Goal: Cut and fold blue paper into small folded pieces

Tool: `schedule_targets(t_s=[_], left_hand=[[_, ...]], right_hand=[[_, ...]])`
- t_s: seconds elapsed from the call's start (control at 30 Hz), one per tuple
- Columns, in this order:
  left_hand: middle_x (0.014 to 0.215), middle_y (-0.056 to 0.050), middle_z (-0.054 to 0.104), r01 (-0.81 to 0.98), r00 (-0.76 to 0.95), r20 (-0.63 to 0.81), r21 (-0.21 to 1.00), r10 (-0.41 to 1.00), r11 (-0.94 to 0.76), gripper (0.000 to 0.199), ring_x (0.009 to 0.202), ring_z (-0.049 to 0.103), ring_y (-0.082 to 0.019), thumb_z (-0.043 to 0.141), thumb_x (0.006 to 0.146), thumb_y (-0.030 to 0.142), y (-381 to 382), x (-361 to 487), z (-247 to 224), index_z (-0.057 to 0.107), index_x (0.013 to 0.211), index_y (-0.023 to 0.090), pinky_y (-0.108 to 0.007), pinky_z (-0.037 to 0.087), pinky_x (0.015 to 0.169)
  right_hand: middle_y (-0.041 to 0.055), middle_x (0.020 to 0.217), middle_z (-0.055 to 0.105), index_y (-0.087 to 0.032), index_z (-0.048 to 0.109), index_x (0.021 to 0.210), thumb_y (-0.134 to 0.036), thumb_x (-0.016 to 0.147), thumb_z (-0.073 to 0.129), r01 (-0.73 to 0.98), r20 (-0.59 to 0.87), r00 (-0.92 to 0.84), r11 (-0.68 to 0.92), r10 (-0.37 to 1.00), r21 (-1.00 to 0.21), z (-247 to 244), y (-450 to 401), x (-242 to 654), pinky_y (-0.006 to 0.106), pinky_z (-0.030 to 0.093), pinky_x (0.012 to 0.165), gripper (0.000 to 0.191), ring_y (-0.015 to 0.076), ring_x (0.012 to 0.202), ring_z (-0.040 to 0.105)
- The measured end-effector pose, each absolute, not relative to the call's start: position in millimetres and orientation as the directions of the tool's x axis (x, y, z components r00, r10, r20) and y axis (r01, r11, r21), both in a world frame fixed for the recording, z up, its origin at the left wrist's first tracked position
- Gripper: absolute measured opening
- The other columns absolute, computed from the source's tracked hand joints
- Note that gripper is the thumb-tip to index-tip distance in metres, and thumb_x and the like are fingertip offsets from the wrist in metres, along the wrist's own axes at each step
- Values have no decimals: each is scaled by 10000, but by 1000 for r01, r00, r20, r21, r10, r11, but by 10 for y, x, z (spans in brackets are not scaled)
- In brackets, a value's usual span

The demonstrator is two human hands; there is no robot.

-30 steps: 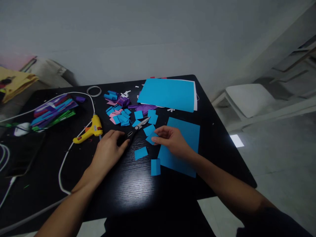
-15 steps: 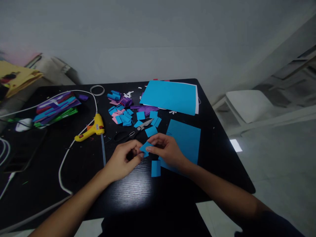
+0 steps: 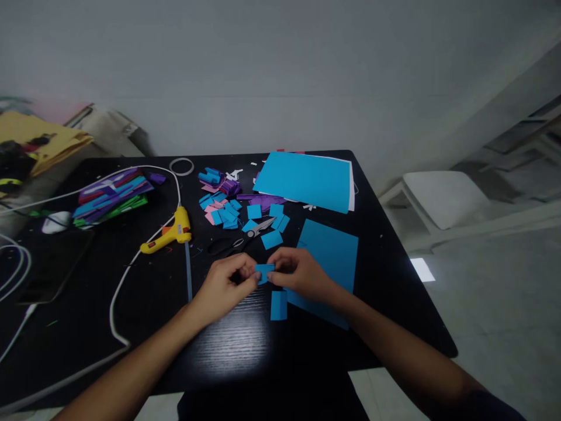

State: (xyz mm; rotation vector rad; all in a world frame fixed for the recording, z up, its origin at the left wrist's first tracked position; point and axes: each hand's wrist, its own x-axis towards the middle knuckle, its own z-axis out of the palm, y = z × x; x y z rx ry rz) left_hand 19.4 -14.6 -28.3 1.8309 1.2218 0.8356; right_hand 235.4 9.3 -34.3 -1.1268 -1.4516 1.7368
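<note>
Between my hands is a small blue paper piece (image 3: 265,271), held up just above the table. My left hand (image 3: 228,283) pinches its left end, and my right hand (image 3: 299,270) pinches its right end. Just below lies a creased blue paper piece (image 3: 279,306) on the table. A large blue paper sheet (image 3: 329,257) lies partly under my right hand. Beyond my hands are scissors (image 3: 252,233) with their blades pointing right, and loose blue paper squares (image 3: 272,239) around them.
A yellow glue gun (image 3: 175,232) with a white cord lies left of the scissors. Behind are a pile of pink and blue pieces (image 3: 222,209) and stacked blue sheets (image 3: 307,180). A bundle of coloured strips (image 3: 113,196) and a phone (image 3: 56,269) are at left.
The blue piece in my fingers has turned from tilted to nearly level, its face toward me. Both hands still hold it. The whole view has shifted slightly.
</note>
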Motion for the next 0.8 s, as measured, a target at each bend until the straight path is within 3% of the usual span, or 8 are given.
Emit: schedule_targets(t_s=[0.37, 0.8], left_hand=[[676, 18, 615, 456, 365, 86, 852, 927, -258, 162, 613, 569, -110, 636, 919, 245, -128, 190, -275, 694, 790, 166, -209, 442, 585], [679, 6, 620, 420, 327, -49, 902, 944, -99, 214, 620, 550, -129, 639, 911, 341, -78, 125, -308, 709, 829, 157, -231, 431, 579]], right_hand=[[-17, 678, 662, -174, 769, 832, -234, 824, 717, 262, -179, -483, -54, 857, -964, -314, 79, 2367, 240, 395, 581, 80, 118, 624, 567], [-23, 682, 671, -183, 715, 776, -231, 793, 734, 178, -144, -438, -71, 887, -981, -374, 129, 2386, 245, 429, 608, 55, 122, 633, 590]])
